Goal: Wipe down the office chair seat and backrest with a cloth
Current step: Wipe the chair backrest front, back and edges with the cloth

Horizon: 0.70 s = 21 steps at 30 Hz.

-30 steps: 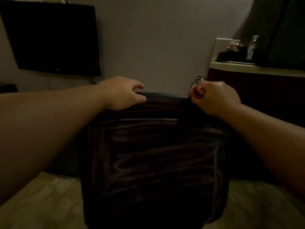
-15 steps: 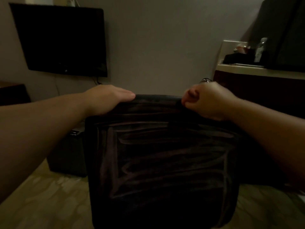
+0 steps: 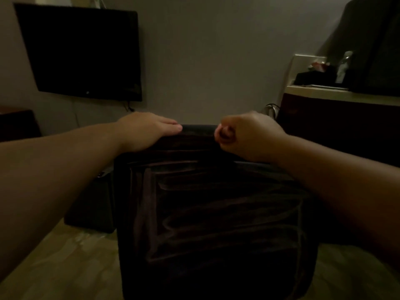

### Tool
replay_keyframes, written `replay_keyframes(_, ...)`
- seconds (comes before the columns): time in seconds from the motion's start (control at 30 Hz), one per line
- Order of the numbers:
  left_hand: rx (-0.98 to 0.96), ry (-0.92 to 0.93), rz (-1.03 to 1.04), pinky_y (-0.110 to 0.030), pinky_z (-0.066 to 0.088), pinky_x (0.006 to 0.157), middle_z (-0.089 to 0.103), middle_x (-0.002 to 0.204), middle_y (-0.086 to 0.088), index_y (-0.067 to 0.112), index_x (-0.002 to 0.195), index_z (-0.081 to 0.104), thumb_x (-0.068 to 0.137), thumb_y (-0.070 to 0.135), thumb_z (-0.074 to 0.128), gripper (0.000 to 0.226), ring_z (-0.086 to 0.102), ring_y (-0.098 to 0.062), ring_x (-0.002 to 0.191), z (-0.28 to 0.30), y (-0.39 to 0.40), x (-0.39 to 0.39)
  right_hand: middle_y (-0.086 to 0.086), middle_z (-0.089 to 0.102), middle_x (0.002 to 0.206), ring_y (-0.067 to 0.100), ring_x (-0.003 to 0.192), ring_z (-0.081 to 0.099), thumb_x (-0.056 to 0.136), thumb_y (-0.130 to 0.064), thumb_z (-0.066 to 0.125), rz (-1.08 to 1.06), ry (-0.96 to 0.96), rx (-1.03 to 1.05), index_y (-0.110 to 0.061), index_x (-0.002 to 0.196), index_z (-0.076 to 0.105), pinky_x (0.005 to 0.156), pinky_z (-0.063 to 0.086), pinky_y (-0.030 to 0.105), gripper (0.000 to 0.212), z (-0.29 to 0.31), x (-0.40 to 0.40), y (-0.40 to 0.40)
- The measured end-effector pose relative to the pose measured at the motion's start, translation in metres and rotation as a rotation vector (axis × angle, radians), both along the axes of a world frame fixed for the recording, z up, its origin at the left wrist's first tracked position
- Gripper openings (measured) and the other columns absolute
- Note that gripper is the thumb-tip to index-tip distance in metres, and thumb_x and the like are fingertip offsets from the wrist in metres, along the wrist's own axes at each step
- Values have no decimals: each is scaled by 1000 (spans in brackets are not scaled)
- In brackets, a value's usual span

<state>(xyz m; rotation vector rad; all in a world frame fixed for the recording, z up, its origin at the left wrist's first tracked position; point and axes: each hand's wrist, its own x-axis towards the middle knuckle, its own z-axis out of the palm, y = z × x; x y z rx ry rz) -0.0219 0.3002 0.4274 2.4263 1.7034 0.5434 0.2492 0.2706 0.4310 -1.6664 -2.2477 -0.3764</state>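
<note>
Dark fabric, streaked with pale wipe marks, is filling the middle of the view: it is the chair backrest (image 3: 216, 213), standing upright between the person's arms, and both hands are sitting at its top edge. The step in hand looks like the backrest part of the job, worked along the upper rim. The left hand (image 3: 147, 132) is lying flat over the rim's left corner, fingers straight and close together, pressing down as if steadying the chair. The right hand (image 3: 246, 135) is curling into a fist just at the rim, right of centre, thumb tucked against the bent fingers; a cloth may be bunched inside it, but the light is too dim to make one out (no fabric is showing past the knuckles), so what it is gripping, if anything, cannot be told. Both forearms are reaching forward and slightly inward from the lower corners of the view, wrists level with the rim. The seat is hidden behind the backrest. My guess is that the next move calls for drawing the right fist along the rim towards the left hand, or down the panel, while the left keeps the chair from swivelling; after that the seat would need reaching from the other side. Beyond the chair a dark screen (image 3: 82, 53) is hanging on the wall, and a table (image 3: 337, 96) at the right is carrying a bottle (image 3: 344, 66).
</note>
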Motion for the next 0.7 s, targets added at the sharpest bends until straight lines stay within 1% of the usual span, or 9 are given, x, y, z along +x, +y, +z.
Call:
replay_keyframes(0.07,-1,-15,-3,-34,29,114,45,164,-3,41,152,52,100,69,46,60,42,-28,148,-1,-2,-1,-8,67,83,16,75,67,91,-56,67,-67,-64,-20,-30,90,66,76,63,40,26,8,1,-3)
replay_keyframes(0.13,-3,-3,-2,-34,29,115,44,164,-3,41,152,52,96,76,47,66,41,-29,149,0,-4,-2,-3,68,85,21,77,67,88,-60,66,-191,-13,54,-28,89,68,77,63,42,32,19,2,4)
replay_keyframes(0.2,-5,-5,4,-33,29,115,46,163,-1,40,151,54,101,68,46,57,42,-27,148,0,-4,-1,-4,67,87,22,79,66,90,-58,66,-144,13,79,-29,91,64,77,60,39,29,17,-6,8)
replay_keyframes(0.27,4,-44,-19,-29,29,111,49,161,2,39,148,57,105,59,45,49,44,-25,146,1,-5,-2,-8,66,85,16,78,65,93,-55,67,-20,-22,0,-31,88,62,75,58,36,24,8,-13,3)
replay_keyframes(0.33,17,-83,-39,-25,28,106,51,159,4,36,147,60,106,55,46,47,45,-22,145,0,-6,-3,-9,67,80,16,75,66,88,-58,65,-35,-66,-23,-31,84,64,75,61,38,27,2,-4,-3)
replay_keyframes(0.47,21,-72,-30,-30,32,112,55,155,1,35,144,63,104,61,45,51,48,-25,143,2,-7,2,-4,68,84,21,77,67,88,-63,64,-177,93,104,-29,91,67,76,61,41,34,10,0,6)
replay_keyframes(0.53,-1,-88,-36,-33,36,110,61,148,-2,32,140,67,104,63,43,53,54,-26,136,5,-7,-1,-6,65,85,19,77,63,91,-59,65,-84,14,70,-28,90,63,71,54,34,30,9,-19,11)
replay_keyframes(0.6,15,-159,-38,-33,40,100,67,137,-2,29,134,71,104,63,44,53,59,-23,125,7,-8,-10,-9,64,83,16,76,63,91,-58,64,-10,-93,-4,-30,84,61,70,54,33,29,7,-31,9)
replay_keyframes(0.7,47,-213,33,-36,41,93,68,128,-8,21,124,75,103,71,38,65,61,-27,116,-1,-7,-33,-6,66,84,18,75,64,89,-62,64,-152,-148,-20,-30,83,62,75,61,38,33,19,-15,11)
